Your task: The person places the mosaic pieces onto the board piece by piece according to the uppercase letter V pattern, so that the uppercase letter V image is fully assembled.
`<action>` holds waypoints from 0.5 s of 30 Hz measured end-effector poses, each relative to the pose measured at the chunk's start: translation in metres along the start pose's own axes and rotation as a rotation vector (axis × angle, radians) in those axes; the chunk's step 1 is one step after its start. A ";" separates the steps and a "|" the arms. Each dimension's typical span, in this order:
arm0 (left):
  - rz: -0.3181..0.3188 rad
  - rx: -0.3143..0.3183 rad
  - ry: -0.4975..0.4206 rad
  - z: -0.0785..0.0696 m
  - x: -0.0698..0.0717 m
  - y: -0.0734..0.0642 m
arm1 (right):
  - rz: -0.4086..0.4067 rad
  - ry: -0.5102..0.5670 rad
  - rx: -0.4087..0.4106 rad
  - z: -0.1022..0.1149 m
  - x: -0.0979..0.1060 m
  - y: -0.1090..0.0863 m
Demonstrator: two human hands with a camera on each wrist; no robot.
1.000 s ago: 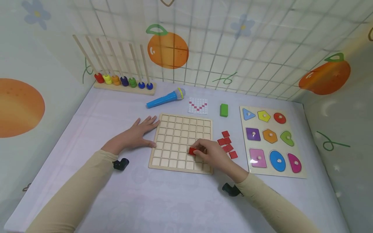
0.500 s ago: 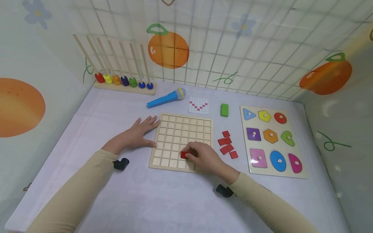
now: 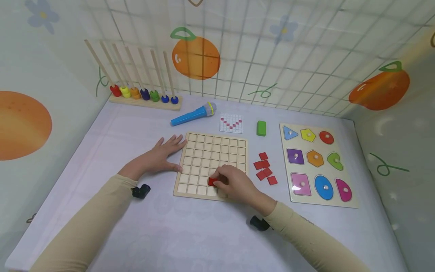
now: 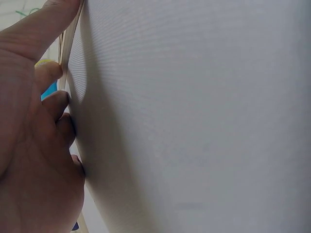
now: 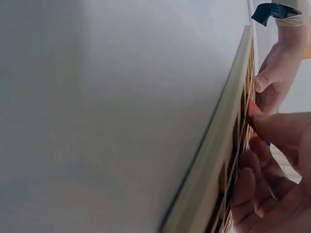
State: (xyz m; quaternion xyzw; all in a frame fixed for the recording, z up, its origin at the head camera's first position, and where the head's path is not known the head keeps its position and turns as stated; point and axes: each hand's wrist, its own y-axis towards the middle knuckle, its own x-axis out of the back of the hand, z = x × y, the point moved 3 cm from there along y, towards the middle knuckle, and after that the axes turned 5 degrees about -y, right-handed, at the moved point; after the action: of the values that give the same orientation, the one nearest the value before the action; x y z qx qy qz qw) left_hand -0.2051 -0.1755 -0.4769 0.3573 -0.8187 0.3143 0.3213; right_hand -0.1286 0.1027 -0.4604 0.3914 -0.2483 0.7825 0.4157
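A wooden grid board (image 3: 203, 151) with square cells lies flat in the middle of the table. My right hand (image 3: 236, 184) pinches a red square tile (image 3: 212, 182) between thumb and fingers over the lower middle cells. In the right wrist view the tile (image 5: 252, 115) stands tilted, its lower edge right at the grid. My left hand (image 3: 155, 160) lies spread along the board's left edge, index fingertip and thumb tip at the rim. Several loose red tiles (image 3: 263, 165) lie just right of the board.
Behind the board are a blue toy microphone (image 3: 192, 115), a small pattern card (image 3: 231, 123) with a pink V of squares, and a green block (image 3: 261, 128). A shape puzzle board (image 3: 319, 179) lies at right. A peg stand with coloured beads (image 3: 146, 104) stands back left.
My right hand has moved left and slightly toward me across the grid with the red tile. The left hand has stayed in place.
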 end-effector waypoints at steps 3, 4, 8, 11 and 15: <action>-0.002 0.001 0.002 0.000 0.000 0.000 | -0.004 -0.016 0.000 0.000 0.000 0.000; -0.002 0.002 0.003 0.000 0.000 0.000 | -0.003 -0.021 -0.002 0.000 -0.001 0.000; 0.000 0.005 -0.001 0.001 0.000 0.000 | 0.002 -0.039 -0.007 0.001 -0.001 0.001; 0.005 0.014 -0.001 0.001 -0.001 0.000 | 0.003 -0.049 -0.006 0.001 -0.001 0.001; 0.002 0.012 -0.002 0.000 0.000 0.000 | 0.000 -0.058 -0.002 0.001 -0.001 0.001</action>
State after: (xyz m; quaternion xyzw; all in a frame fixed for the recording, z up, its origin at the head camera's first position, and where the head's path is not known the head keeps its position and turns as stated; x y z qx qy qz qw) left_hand -0.2053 -0.1755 -0.4769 0.3588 -0.8174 0.3192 0.3182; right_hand -0.1284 0.1008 -0.4609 0.4134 -0.2610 0.7707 0.4088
